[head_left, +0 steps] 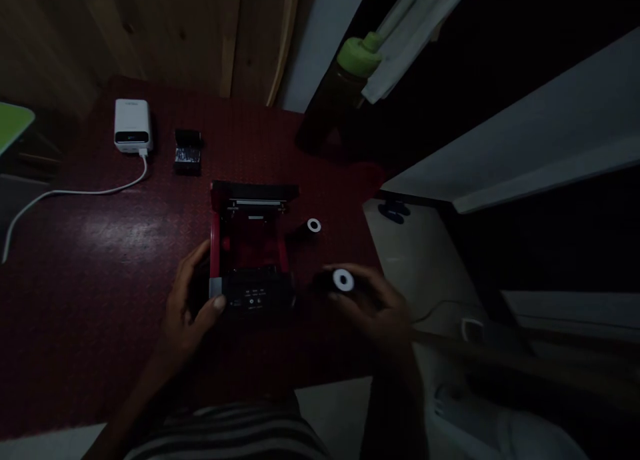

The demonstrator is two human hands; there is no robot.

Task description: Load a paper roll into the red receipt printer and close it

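A small black and red printer (250, 253) sits on the dark red table (100, 260) with its lid swung open toward the back. My left hand (193, 300) grips its front left corner, thumb on the front panel. To the right of the printer, my right hand (373, 303) is closed around a dark roll (340, 281) whose white core faces the camera. A second dark roll (313, 226) with a white core lies on the table just behind, to the right of the open lid.
A white power bank (131, 125) with a white cable (75, 192) lies at the back left, a small black box (187, 152) beside it. A dark bottle with a green cap (350, 73) stands at the back right. The scene is dim.
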